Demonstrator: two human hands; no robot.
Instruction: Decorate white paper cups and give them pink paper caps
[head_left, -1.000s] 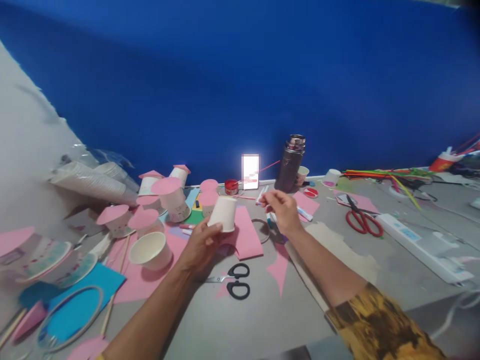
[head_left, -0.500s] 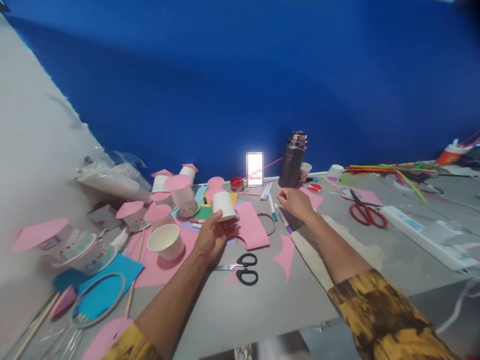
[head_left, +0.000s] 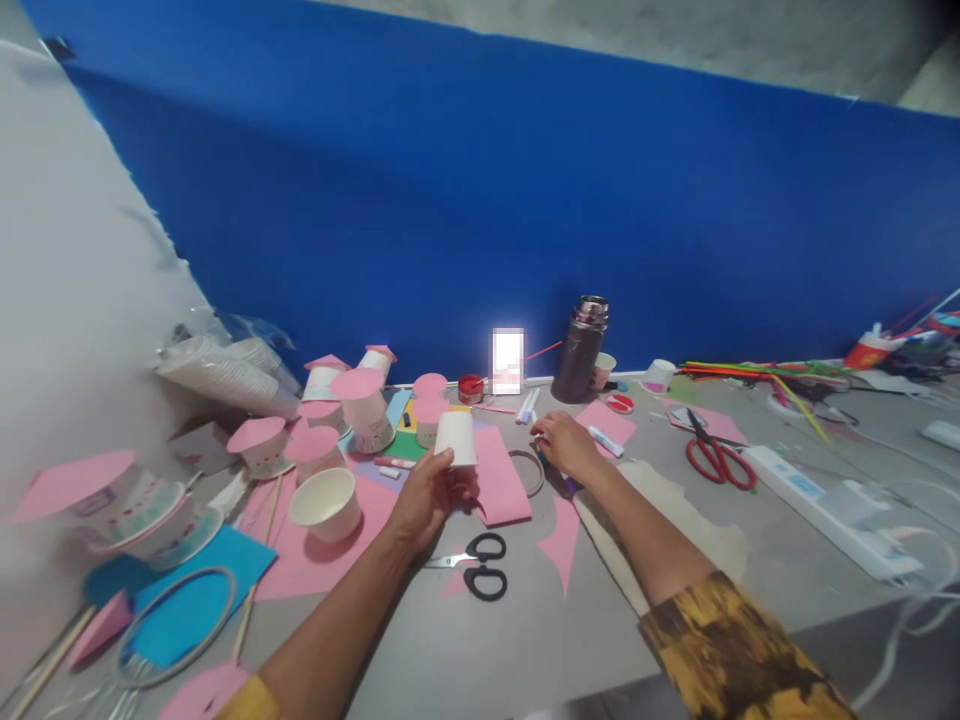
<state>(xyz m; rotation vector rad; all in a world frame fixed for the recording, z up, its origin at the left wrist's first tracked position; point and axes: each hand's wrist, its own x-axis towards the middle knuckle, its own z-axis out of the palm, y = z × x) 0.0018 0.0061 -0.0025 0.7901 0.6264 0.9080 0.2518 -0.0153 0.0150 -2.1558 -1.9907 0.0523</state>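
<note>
My left hand point(head_left: 431, 495) is closed around a plain white paper cup point(head_left: 454, 438), held bottom up above a folded pink sheet point(head_left: 501, 475). Over the markers right of the centre hovers my right hand point(head_left: 566, 442), its bent fingers slightly apart and pointing down. A teal-capped marker and a purple marker point(head_left: 571, 487) lie partly hidden beneath it. A white marker with a blue band point(head_left: 606, 441) rests just right of that hand. Black-handled scissors point(head_left: 480, 566) lie in front of the left hand, and a roll of tape point(head_left: 528, 472) sits between the hands.
Cups with pink paper tops point(head_left: 362, 410) crowd the left side, near an upright open cup point(head_left: 326, 505) and a stack of cups point(head_left: 225, 372). A dark flask point(head_left: 580, 350) stands at the blue wall. Red-handled scissors point(head_left: 720, 463) and a power strip point(head_left: 825, 510) lie right.
My right hand has moved left and down to the markers, its fingers loosening and uncovering the blue-banded marker. The left hand still holds the cup. The view has tilted up.
</note>
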